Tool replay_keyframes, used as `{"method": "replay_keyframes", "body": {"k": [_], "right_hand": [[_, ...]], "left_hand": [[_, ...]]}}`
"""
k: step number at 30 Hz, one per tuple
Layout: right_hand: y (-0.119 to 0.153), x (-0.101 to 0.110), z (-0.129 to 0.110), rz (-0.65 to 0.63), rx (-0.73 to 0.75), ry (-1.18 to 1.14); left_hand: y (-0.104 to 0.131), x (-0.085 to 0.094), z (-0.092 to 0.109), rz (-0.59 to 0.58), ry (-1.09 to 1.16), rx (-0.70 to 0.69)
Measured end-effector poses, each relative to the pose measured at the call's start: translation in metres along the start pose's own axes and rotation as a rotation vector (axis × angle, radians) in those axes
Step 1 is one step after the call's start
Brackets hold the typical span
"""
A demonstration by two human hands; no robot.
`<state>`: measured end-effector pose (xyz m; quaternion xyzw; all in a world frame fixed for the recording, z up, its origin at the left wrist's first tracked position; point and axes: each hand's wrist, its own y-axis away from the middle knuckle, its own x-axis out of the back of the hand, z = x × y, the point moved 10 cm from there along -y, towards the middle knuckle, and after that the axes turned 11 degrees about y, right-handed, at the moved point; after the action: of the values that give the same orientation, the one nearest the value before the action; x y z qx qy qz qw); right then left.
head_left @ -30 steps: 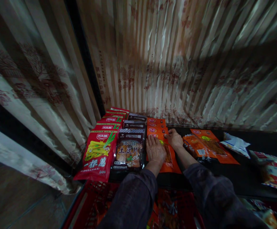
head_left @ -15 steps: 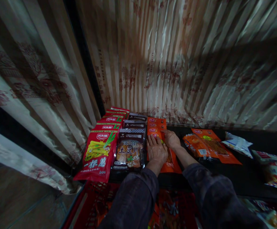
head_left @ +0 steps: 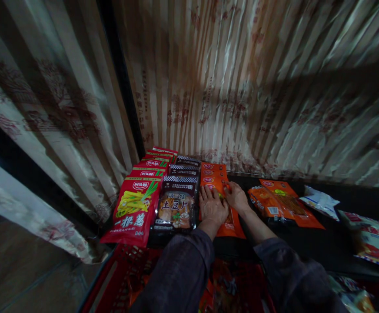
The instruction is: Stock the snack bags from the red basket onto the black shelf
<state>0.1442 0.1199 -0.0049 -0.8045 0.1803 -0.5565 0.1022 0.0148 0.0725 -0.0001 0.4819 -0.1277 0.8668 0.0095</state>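
A row of overlapping orange packets (head_left: 233, 227) lies on the black shelf, to the right of the black potato-chip packets (head_left: 177, 204). My left hand (head_left: 213, 208) rests flat on the orange packets with its fingers spread. At their right edge, my right hand (head_left: 237, 196) has its fingers bent and pinched on the edge of an orange packet. Overlapping red packets (head_left: 135, 204) lie at the far left of the row. Both hands hide part of the top orange packet.
More orange packets (head_left: 287, 202) lie to the right, then a white packet (head_left: 320, 201) and a colourful bag (head_left: 372, 237). Below the shelf edge is a red basket (head_left: 111, 278) holding packets. Patterned sheeting (head_left: 215, 87) hangs behind; a dark post (head_left: 121, 74) stands at left.
My right hand has moved slightly down, and its fingers now pinch the packet's edge. My left hand stays on the orange packets. The camera view has shifted a little.
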Motion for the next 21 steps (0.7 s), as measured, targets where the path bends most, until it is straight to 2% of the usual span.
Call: {"method": "replay_keyframes", "body": {"k": [8, 14, 21], "right_hand": [[0.03, 0.002, 0.004, -0.023, -0.074, -0.117], [0.031, -0.006, 0.005, 0.011, -0.096, -0.195], [0.036, -0.004, 0.005, 0.034, -0.125, -0.147]], "left_hand": [[-0.005, -0.004, -0.002, -0.076, -0.018, 0.034], [-0.008, -0.001, -0.008, -0.064, 0.005, 0.049], [-0.006, -0.004, -0.01, -0.034, 0.01, 0.027]]}}
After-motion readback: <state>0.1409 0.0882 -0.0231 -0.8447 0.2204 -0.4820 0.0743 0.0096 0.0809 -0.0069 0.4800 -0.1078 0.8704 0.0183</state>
